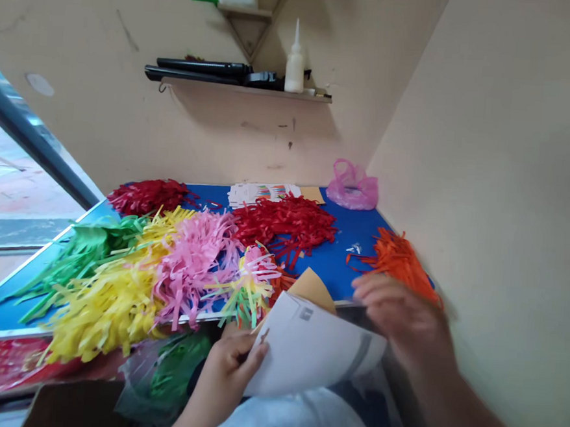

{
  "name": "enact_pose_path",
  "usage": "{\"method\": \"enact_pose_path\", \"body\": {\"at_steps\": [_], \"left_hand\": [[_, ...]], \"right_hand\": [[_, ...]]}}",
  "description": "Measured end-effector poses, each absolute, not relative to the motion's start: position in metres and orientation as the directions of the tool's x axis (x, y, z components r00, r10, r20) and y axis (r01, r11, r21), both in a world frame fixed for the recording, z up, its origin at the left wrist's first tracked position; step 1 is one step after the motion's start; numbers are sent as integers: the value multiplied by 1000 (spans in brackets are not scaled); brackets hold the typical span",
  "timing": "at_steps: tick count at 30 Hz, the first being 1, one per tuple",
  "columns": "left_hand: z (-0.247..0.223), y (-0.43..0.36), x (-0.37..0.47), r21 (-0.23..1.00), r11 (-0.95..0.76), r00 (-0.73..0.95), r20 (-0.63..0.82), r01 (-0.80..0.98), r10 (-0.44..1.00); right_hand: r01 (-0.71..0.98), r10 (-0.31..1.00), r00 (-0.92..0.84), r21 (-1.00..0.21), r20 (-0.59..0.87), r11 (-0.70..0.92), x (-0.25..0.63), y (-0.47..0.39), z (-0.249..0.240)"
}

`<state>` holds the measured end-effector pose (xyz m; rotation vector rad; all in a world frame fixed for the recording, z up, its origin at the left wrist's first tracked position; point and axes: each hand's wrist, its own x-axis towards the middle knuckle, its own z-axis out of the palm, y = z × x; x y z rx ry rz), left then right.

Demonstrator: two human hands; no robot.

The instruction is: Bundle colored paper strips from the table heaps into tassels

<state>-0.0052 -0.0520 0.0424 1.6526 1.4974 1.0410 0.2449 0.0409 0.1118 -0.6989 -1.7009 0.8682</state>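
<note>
One-handed, grips white paper (314,355) with left hand (228,362), holds right hand (407,323) open; has mixed-colour bunch (251,283) gathered, pink strips (197,256) loose.

We can read no text, brand or number anywhere; at six o'clock, the white sheet (311,355) bears a small dark square mark and a grey band, neither of which we can make out, while towards twelve o'clock we see print on the white cards (261,195), too small for us to read, colourful in places but illegible
</note>
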Motion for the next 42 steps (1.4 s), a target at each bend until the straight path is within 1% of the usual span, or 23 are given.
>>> {"method": "enact_pose_path", "body": {"at_steps": [1, 3, 5, 6, 8, 15, 21, 34, 39, 42], "left_hand": [[41, -51, -3, 876, -116, -25, 144, 468, 989], [38, -50, 2, 876, -113, -94, 176, 469, 980], [36, -49, 7, 880, -110, -120, 185, 461, 975], [36, -49, 10, 882, -108, -123, 183, 458, 975], [34, -50, 13, 884, -108, -131, 187, 455, 974], [24, -53, 18, 891, -121, -148, 204, 437, 968], [17, -54, 18, 888, -142, -140, 223, 437, 965], [21, -56, 18, 874, -165, -124, 246, 457, 961], [17, -56, 19, 868, -185, -133, 273, 461, 953], [19, -55, 20, 863, -201, -122, 287, 464, 950]], "right_hand": [[-7, 815, -325, -863, 479, 504, 241, 25, 102], [8, 899, -335, -953, 282, 302, 222, -2, 76], [6, 961, -254, -993, 110, 116, 197, -17, 51], [-9, 972, -227, -999, 52, 51, 187, -19, 43], [-43, 976, -217, -999, 1, -8, 173, -16, 35], [0, 973, -232, -1000, -3, -3, 173, -8, 42], [22, 975, -224, -1000, -7, -2, 169, -9, 35], [65, 984, -174, -997, 40, 52, 165, -10, 33], [132, 984, -145, -983, 105, 124, 163, -12, 33], [267, 964, -120, -927, 238, 262, 159, -15, 30]]}}
